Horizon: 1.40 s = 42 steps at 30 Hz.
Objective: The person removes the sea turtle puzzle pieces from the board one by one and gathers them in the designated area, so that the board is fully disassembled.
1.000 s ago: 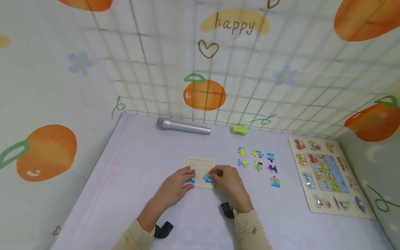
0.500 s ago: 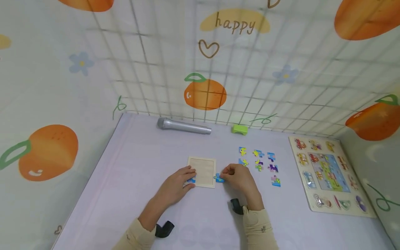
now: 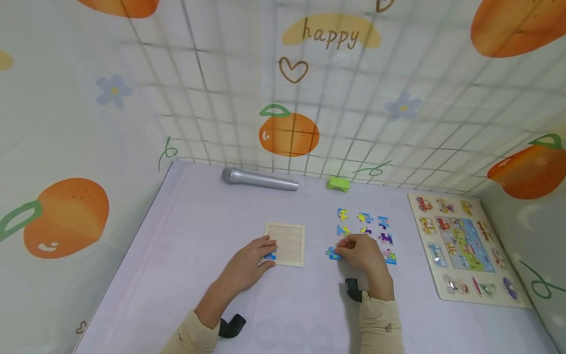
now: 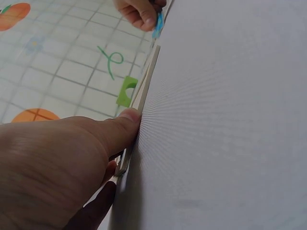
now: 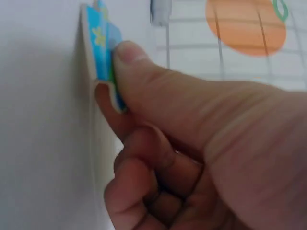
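Note:
My left hand [image 3: 249,262] rests on the left side of a small square wooden puzzle tray [image 3: 303,236], fingers over its rim and thumb at the near left corner. A blue puzzle piece [image 3: 271,255] shows in that corner between thumb and fingers, partly covered. The left wrist view catches the thumb pressed at the tray's thin edge [image 4: 151,72]. To the right of the tray, my right hand [image 3: 363,256] pinches another puzzle piece [image 3: 333,253], blue with a yellow star, between thumb and forefinger. The right wrist view shows this piece [image 5: 98,40] tilted, low over the table.
Loose puzzle pieces [image 3: 342,214] lie in rows beyond my right hand, some partly hidden by it. A larger picture puzzle board [image 3: 424,246] lies far right. A silver toy microphone [image 3: 261,179] and a green arch block [image 3: 338,184] stand along the back by the wall.
My right hand has carried the pinched blue piece from over the tray rightward, off it and toward the loose pieces. The left hand stays at the tray's left side.

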{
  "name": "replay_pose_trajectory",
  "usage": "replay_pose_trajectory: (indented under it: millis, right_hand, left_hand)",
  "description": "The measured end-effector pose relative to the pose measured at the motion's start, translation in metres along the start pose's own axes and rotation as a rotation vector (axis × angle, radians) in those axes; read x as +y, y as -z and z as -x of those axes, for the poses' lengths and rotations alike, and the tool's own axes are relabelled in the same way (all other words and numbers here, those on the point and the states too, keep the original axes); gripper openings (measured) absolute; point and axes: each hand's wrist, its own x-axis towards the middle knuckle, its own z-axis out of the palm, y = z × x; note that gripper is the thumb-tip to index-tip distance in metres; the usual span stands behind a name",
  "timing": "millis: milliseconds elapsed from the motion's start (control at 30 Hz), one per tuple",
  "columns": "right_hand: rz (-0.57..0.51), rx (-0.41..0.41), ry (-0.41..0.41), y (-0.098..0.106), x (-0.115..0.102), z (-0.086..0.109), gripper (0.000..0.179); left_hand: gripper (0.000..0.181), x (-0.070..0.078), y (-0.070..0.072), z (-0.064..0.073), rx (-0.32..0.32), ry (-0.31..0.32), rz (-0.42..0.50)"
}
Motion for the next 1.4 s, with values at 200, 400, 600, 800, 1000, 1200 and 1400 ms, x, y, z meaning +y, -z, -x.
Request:
replay_pose_trajectory:
  millis: [200,400,600,800,1000,1200,1400]
  right_hand:
    - [0.026,0.033,-0.034,0.016,0.019,0.002,0.016]
    - [0.052,0.085,-0.08,0.029,0.034,0.006,0.018]
    - [0.053,0.114,-0.106,0.035,0.04,0.009,0.019]
    - [0.056,0.133,-0.119,0.038,0.039,0.01,0.017]
    - [0.057,0.158,-0.141,0.038,0.042,0.009,0.017]
    - [0.045,0.16,-0.154,0.037,0.045,0.007,0.019]
    - [0.024,0.165,-0.176,0.036,0.046,0.007,0.021]
  left_hand:
    - [0.047,0.0,0.0,0.001,0.005,0.003,0.005]
    - [0.047,0.001,0.001,0.002,0.001,0.021,0.015]
    - [0.047,0.002,0.002,0.002,0.002,0.029,0.031]
    - [0.047,0.002,0.002,0.002,-0.001,0.032,0.022]
    - [0.048,0.001,0.001,0.002,0.006,0.03,0.032]
    - [0.048,-0.001,-0.001,0.001,0.013,0.022,0.03]
    - [0.047,0.0,-0.001,0.0,0.016,0.021,0.047]
